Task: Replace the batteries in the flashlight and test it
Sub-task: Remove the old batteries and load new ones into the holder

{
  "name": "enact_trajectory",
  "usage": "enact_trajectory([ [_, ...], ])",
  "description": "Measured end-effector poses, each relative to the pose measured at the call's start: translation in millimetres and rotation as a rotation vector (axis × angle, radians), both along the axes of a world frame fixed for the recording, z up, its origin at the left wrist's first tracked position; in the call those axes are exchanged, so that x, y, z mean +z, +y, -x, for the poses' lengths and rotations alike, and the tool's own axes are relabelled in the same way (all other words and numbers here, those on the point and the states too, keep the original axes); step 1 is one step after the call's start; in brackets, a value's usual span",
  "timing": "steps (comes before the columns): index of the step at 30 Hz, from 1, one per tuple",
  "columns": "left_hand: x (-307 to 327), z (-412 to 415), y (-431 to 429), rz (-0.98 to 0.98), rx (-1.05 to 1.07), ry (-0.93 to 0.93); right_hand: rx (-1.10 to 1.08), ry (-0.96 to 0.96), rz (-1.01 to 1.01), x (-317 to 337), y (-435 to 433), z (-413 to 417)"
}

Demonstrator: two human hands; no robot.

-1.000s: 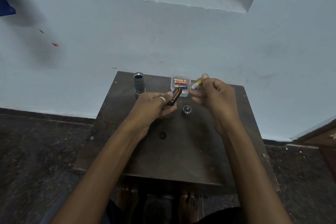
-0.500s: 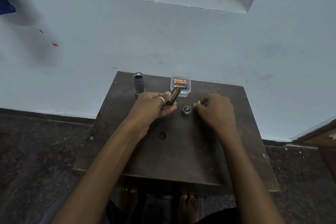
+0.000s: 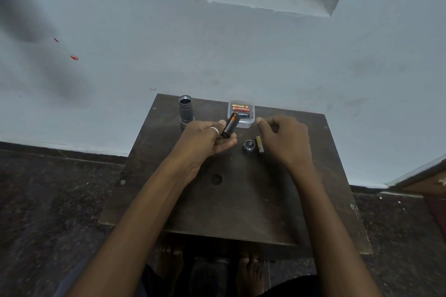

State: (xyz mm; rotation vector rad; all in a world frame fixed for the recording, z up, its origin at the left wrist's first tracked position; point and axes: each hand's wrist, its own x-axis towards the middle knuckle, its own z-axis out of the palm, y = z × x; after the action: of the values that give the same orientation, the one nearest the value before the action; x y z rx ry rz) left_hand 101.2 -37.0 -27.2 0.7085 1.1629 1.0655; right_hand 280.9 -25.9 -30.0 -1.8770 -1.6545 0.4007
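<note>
Where the flashlight body stands: upright at the far left corner of the table, open end up, just behind the left grip.
Left grip: raised over the table, thumb and fingers pinching the lower end of a black cylinder; a ring shows on one finger.
Black cylinder: tilted, orange stripe along its side, upper end leaning toward the clear box.
Clear box: at the far edge of the table, right of the flashlight body, holding several batteries laid flat, copper-orange ones and a dark one.
Right grip: low over the table, fingers curled under with nothing seen in them, one fingertip reaching out near the box's right corner.
Small battery: pale yellow, lying loose on the table beside the right grip; whether they touch cannot be told.
End cap: round, dark, resting on the table just left of the small battery, between the two grips.
Surroundings: pale wall behind the table, dark speckled floor around it, bare feet under its near edge.
</note>
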Motion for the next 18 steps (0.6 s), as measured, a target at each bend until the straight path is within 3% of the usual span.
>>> enact_trajectory([
  [4, 0.5, 0.3, -0.5, -0.016, -0.046, -0.010, 0.269, 0.295, 0.057, 7.3, -4.2, 7.8],
  [8, 1.7, 1.0, -1.9, 0.007, -0.085, -0.021, 0.386, 0.318, 0.047, 6.0, -5.0, 15.5],
  [18, 8.9, -4.5, -5.6, -0.029, -0.137, -0.012, 0.357, 0.276, -0.113, 4.4, -7.2, 21.9],
])
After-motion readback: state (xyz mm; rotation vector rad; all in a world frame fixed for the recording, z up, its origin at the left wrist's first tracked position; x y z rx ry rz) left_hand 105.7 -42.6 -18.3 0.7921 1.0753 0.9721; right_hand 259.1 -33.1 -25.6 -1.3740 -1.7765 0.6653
